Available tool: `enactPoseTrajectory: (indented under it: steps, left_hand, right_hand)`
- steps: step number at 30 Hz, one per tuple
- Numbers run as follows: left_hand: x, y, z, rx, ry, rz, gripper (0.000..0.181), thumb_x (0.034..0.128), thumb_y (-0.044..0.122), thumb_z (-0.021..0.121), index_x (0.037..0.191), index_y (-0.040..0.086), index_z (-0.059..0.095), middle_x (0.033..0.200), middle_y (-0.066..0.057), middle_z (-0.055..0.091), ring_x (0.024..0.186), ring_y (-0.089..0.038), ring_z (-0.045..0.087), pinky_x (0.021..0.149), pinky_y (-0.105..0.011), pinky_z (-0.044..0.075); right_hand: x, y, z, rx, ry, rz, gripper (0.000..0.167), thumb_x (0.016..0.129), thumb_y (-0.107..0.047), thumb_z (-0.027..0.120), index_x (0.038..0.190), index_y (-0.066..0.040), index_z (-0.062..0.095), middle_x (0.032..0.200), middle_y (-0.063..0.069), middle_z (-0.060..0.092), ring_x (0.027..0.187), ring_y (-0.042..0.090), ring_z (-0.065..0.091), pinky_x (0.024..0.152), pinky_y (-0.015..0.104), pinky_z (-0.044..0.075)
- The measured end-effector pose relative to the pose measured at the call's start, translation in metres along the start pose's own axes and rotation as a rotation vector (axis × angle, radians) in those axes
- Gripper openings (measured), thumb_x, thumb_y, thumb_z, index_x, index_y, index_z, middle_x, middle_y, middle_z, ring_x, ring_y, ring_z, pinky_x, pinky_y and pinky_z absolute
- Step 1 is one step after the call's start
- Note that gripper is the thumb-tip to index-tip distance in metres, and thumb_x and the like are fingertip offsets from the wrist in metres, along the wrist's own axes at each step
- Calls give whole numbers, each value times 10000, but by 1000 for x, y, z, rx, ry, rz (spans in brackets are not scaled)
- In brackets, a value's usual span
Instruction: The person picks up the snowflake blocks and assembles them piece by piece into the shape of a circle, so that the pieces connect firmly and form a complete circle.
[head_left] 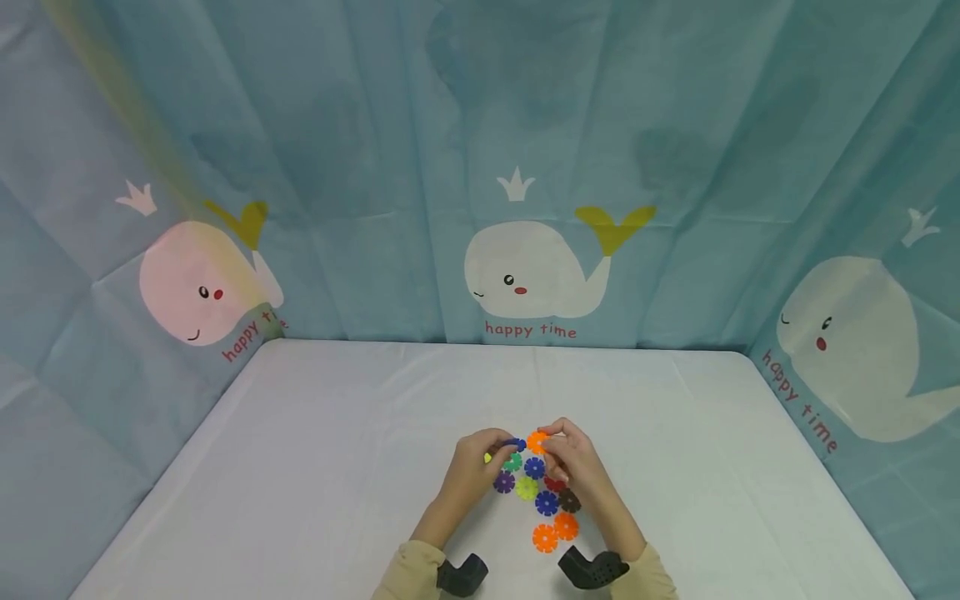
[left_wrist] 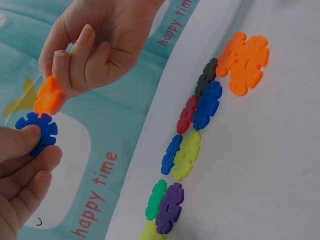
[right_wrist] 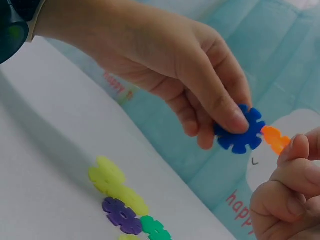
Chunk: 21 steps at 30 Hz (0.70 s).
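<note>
My left hand [head_left: 471,465] pinches a blue notched plastic disc [right_wrist: 241,131], a flower-shaped interlocking piece, between thumb and fingers. Opposite it, my right hand [head_left: 573,458] pinches an orange notched disc [left_wrist: 47,96] near its edge. Both are held up above the table, and in the wrist views their rims meet; whether the notches are engaged I cannot tell. Beneath the hands lie several more such discs: purple [left_wrist: 170,208], green [left_wrist: 156,199], yellow-green [head_left: 527,487], blue [head_left: 547,503], red [left_wrist: 187,114] and dark [head_left: 570,500]. Two orange discs [head_left: 545,538] lie nearest me, overlapping.
A white cloth covers the table [head_left: 300,467], which reaches back to a blue-green curtain [head_left: 360,250] printed with whales. Curtain panels also stand at the left and right sides. Dark devices [head_left: 592,569] are strapped at both wrists.
</note>
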<state>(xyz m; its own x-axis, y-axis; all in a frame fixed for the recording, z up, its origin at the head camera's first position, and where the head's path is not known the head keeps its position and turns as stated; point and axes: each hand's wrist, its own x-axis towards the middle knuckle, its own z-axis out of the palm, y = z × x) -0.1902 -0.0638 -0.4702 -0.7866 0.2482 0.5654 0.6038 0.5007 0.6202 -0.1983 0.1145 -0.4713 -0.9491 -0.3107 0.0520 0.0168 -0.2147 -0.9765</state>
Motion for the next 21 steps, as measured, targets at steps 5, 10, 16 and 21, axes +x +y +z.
enactPoseTrajectory:
  steps: [5, 10, 16, 21]
  left_hand:
    - [-2, 2, 2, 11, -5, -1, 66, 835, 108, 630, 876, 58, 640, 799, 16, 623, 678, -47, 541, 647, -181, 457]
    - [-2, 4, 1, 8, -11, 44, 64, 817, 68, 646, 878, 53, 635, 800, -2, 620, 674, -63, 537, 648, -182, 457]
    - [-4, 3, 5, 30, -42, 76, 45, 817, 45, 640, 861, 50, 633, 780, -12, 614, 657, -53, 521, 640, -166, 447]
    - [-6, 3, 12, -2, 7, 71, 23, 827, 39, 627, 849, 34, 626, 785, -33, 619, 651, -61, 530, 629, -162, 448]
  right_hand:
    - [-1, 1, 1, 47, -30, 20, 170, 921, -69, 449, 1040, 47, 413, 515, -15, 438, 387, 87, 330, 413, 170, 303]
    - [0, 3, 1, 41, -25, -6, 191, 906, -56, 475, 1041, 72, 434, 514, -16, 449, 376, 74, 324, 402, 170, 288]
    - [0, 9, -1, 38, -96, -39, 142, 918, -39, 449, 1018, 61, 445, 547, -16, 482, 409, 68, 354, 424, 164, 323]
    - [0, 13, -2, 102, -115, -15, 166, 941, -47, 412, 1060, 69, 424, 595, -19, 501, 458, 73, 398, 462, 156, 366]
